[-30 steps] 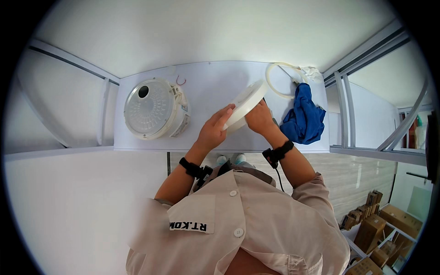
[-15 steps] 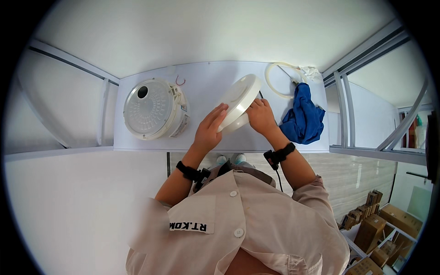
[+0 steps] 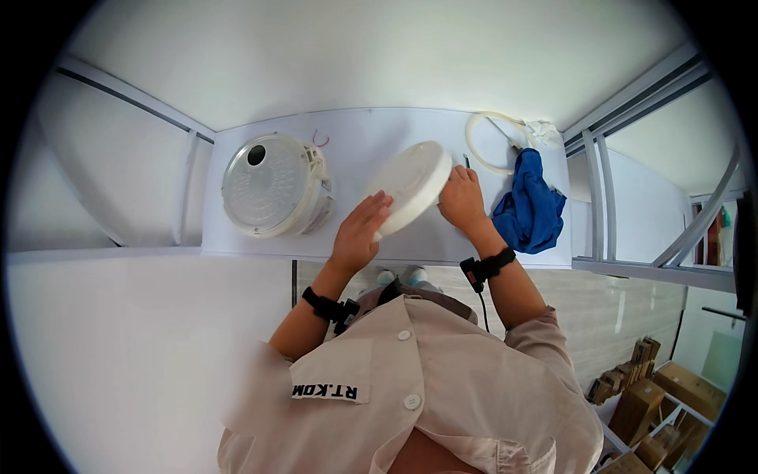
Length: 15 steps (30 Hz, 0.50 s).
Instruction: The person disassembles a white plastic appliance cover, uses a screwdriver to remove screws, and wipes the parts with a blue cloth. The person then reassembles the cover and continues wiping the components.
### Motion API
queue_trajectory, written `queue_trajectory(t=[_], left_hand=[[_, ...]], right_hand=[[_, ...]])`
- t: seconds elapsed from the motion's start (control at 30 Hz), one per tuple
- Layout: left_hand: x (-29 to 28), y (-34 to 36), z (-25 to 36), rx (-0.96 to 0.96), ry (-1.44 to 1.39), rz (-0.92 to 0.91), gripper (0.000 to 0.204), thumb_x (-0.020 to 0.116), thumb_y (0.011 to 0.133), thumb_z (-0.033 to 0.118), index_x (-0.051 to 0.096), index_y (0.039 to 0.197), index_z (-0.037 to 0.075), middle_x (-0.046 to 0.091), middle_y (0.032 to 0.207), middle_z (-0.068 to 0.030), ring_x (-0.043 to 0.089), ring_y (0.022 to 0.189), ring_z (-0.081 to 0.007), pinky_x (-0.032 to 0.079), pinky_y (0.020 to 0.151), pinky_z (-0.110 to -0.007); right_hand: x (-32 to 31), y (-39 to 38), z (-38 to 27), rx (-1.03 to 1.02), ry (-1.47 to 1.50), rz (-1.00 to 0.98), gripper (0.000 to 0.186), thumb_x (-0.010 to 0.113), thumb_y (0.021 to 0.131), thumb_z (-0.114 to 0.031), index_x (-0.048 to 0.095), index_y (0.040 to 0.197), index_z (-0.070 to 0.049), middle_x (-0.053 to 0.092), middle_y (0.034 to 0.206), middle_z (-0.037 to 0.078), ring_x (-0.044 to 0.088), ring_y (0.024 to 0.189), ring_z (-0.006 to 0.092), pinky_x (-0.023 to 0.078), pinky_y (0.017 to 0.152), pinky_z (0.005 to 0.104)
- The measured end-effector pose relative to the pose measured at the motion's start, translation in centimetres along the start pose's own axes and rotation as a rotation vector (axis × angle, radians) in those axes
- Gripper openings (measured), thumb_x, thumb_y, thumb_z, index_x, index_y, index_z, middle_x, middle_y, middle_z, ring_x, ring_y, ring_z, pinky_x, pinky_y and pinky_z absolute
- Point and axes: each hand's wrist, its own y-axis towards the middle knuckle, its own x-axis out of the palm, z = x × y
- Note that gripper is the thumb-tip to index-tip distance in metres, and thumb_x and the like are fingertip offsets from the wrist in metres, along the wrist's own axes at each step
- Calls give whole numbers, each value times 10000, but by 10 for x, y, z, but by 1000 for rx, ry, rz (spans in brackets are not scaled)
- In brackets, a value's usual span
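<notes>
A round white lid-like part (image 3: 412, 183) with a thick rim is held tilted above the table. My left hand (image 3: 362, 231) grips its lower left edge, fingers lying over the upper face and the thumb hidden. My right hand (image 3: 463, 197) is closed at the part's right rim. From the top of that fist sticks out the end of a slim dark tool (image 3: 467, 161); its kind cannot be made out, and the fingers hide the rest. Whether the tool touches the part is unclear.
A large round white housing (image 3: 272, 186) with a clear dotted cover stands at the table's left, a thin red wire (image 3: 320, 138) behind it. To the right lie a blue cloth (image 3: 530, 205), a pale hose loop (image 3: 472, 141) and crumpled white material (image 3: 543, 130). Metal framing (image 3: 608, 197) flanks the table.
The white part has turned and tilted; a round piece seen under it before is now out of sight. My right hand has shifted slightly right, and the tool end shows more.
</notes>
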Motion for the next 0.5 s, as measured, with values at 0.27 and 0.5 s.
queue_trajectory(t=[0.27, 0.5], left_hand=[[-3, 11, 9, -534, -274, 324, 634, 589, 967, -15, 388, 1567, -53, 551, 1482, -216, 559, 1356, -273, 422, 1148, -382], [6, 3, -3, -754, -535, 436, 732, 573, 931, -69, 313, 1615, -38, 491, 1541, -160, 538, 1368, -232, 435, 1146, -365]], right_hand=[[-23, -5, -5, 470, -172, -73, 260, 694, 820, -159, 646, 1059, -68, 647, 985, 155, 626, 975, 372, 497, 835, 503], [-32, -21, 4, 739, -60, -101, 438, 744, 786, -210, 594, 1163, -46, 667, 1049, 207, 649, 1041, 426, 546, 840, 538]])
